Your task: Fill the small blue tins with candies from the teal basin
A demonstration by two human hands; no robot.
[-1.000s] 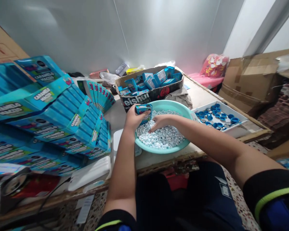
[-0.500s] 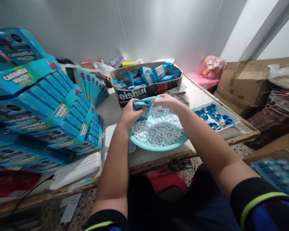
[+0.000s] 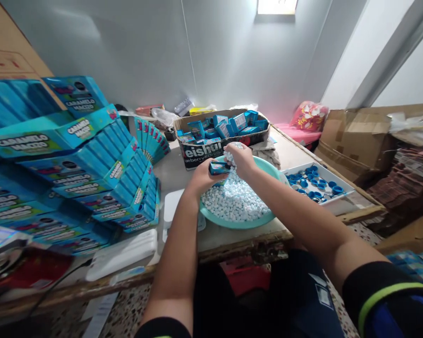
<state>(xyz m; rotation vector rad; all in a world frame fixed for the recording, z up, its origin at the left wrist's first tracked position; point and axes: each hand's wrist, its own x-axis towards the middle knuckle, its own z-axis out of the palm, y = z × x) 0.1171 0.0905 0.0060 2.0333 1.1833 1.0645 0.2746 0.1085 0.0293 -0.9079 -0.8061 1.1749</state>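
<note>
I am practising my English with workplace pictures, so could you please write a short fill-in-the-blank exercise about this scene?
1. The left hand holds a small ____ box.
2. The pellets above the basin are held by the ____ hand.
3. The tray of blue caps is ____.
4. The stacked display boxes read "CARAMELO ____".

Missing words: blue; right; white; MACIZO.

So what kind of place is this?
Probably a small candy-packing workshop. There's a wide basin holding lots of small pale pieces, stacked display boxes marked "Caramelo Macizo", and a carton of little blue boxes.
</note>
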